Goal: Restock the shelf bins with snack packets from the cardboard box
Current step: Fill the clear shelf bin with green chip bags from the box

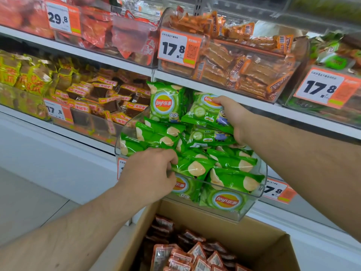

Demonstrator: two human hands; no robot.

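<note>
A clear plastic shelf bin point(252, 194) in the middle of the view is pulled forward and holds several green chip packets point(232, 163). My left hand point(150, 175) is at the bin's front left corner, its fingers curled on the edge of one green packet point(193, 167). My right hand point(232, 116) reaches into the back of the bin and grips an upright green packet point(207, 112) by its top. Below, the open cardboard box point(273, 239) holds several red-brown snack packets point(187, 257).
Clear bins of orange packets point(234, 65), red packets point(109, 30) and yellow and brown packets point(88, 96) fill the shelves around. Orange-and-white price tags point(177, 47) hang on the bin fronts. A white shelf base point(64, 165) lies at lower left.
</note>
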